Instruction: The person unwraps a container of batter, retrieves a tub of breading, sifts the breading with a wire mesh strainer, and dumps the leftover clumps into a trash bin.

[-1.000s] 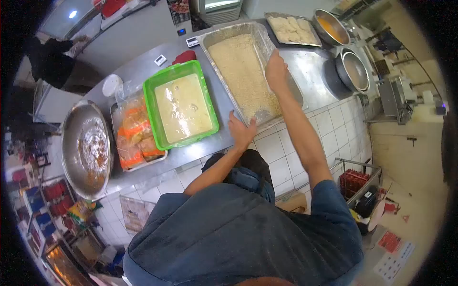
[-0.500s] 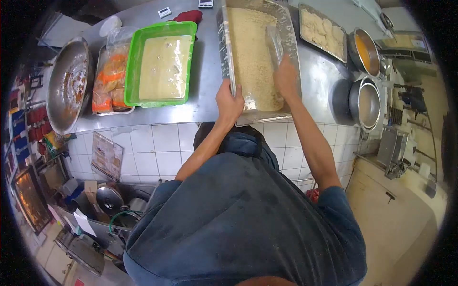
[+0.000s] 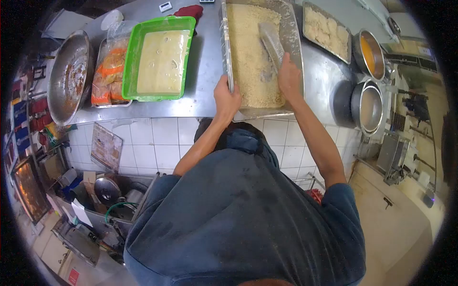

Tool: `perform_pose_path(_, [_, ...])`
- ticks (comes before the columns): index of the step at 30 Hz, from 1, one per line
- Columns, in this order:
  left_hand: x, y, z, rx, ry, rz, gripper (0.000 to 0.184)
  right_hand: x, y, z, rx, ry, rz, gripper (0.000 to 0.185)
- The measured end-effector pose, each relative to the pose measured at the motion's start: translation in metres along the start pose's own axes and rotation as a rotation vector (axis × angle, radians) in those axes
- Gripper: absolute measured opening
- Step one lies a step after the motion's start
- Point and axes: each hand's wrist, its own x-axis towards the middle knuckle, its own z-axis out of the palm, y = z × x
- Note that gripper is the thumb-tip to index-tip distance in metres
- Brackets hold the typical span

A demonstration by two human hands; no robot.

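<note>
A deep metal pan [image 3: 296, 35] full of pale breadcrumbs [image 3: 249, 57] stands at the table's front edge. My left hand [image 3: 227, 97] is closed around its left rim near the front corner. In my right hand [image 3: 289, 78] is a clear plastic scoop [image 3: 270, 40], gripped at its near end and slanting over the crumbs by the pan's right side. Whether its lip digs into the crumbs I cannot tell. Left of the pan, a green tub [image 3: 130, 59] holds a cream-coloured batter [image 3: 162, 62]. A metal tray [image 3: 305, 35] of crumb-coated pieces [image 3: 329, 29] lies to the right.
A tray of orange and white plastic bags [image 3: 109, 76] sits left of the tub, beside a large steel bowl [image 3: 56, 86]. At right are a bowl of orange liquid [image 3: 371, 53] and stacked steel bowls [image 3: 367, 107]. A red cloth [image 3: 190, 11] lies behind the tub.
My right hand and the scoop have shifted within the pan; the scoop now slants further left. The crumbs' surface is rearranged near the front. My left hand stays on the rim.
</note>
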Motion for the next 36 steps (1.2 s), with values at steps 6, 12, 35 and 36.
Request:
perform_pose_path(6, [0.007, -0.002, -0.006, -0.023, -0.038, -0.04, 0.011, -0.034, 0.084, -0.021, 0.161, -0.002, 0.178, 0.031])
perform_pose_path(12, [0.008, 0.002, -0.006, -0.002, -0.094, 0.019, 0.013, -0.024, 0.084, -0.006, 0.37, -0.01, 0.137, 0.03])
perform_pose_path(35, [0.05, 0.078, 0.016, 0.296, -0.281, 0.134, 0.025, 0.03, 0.182, 0.029, 1.334, -0.461, 0.251, 0.033])
perform_pose_path(36, [0.055, 0.076, 0.016, 0.31, -0.283, 0.145, 0.026, 0.037, 0.18, 0.027, 1.325, -0.462, 0.231, 0.032])
